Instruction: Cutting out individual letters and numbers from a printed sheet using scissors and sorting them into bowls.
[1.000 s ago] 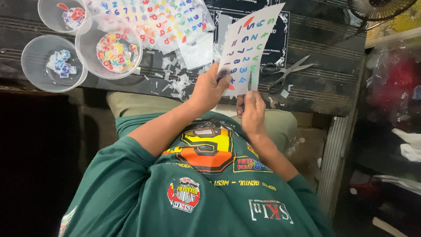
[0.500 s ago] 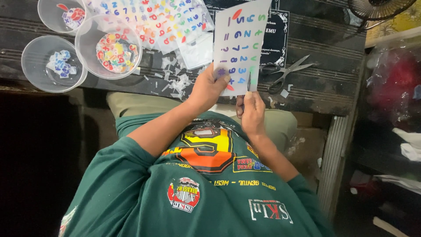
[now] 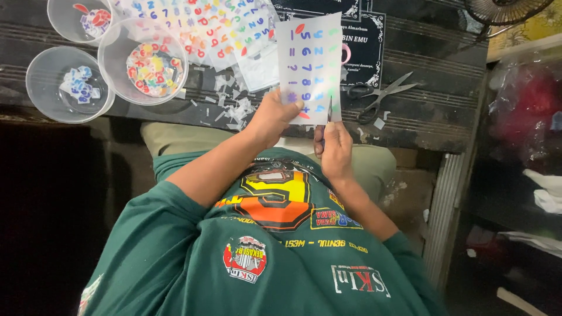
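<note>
White sticker sheet (image 3: 310, 67) pinched above both hands.

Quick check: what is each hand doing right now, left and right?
Left hand: closed on the lower left edge of the sticker sheet.
Right hand: closed at the sheet's bottom edge, gripping a small blade-like tool; what kind cannot be told.

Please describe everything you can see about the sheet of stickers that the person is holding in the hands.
The sticker sheet is a pale, slightly see-through rectangle, probably plastic film, printed with columns of small coloured numerals and signs in blue, green, purple and red. It is held upright above the dark table, with its long side vertical. The left hand pinches its lower left corner, thumb on the front. The right hand meets the bottom edge, where a thin dark blade seems to enter the sheet. The sheet looks flat and mostly whole.
</note>
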